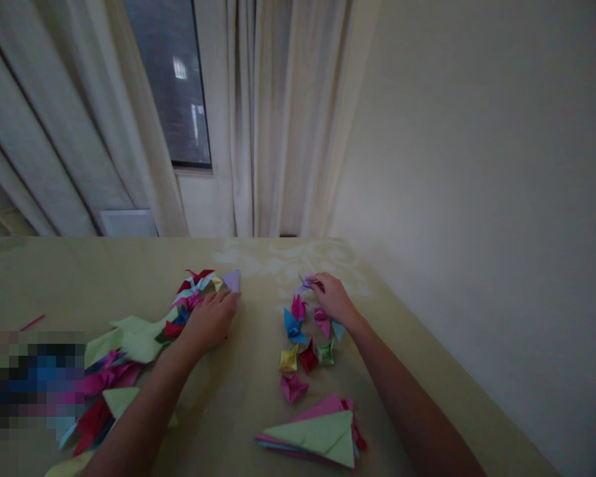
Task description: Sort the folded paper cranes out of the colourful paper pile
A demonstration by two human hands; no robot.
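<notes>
My right hand (334,297) pinches a small purple origami crane (305,283) at the far end of a group of folded pieces. Just below it are a magenta crane (298,308), a blue crane (293,326) and a pink folded piece (322,320). My left hand (214,317) lies palm down over the near end of a heap of paper pieces, its fingers loosely bent and their tips partly hidden. A purple paper triangle (232,281) sticks out beyond those fingers. Red and light blue cranes (193,283) lie beside it.
Larger pale green folded papers (138,338) and magenta ones (112,374) spread along the left. A stack of folded paper (312,434) lies in front, with yellow (289,360), red (308,356) and green pieces (325,353) behind it. A wall (477,199) borders the table's right edge.
</notes>
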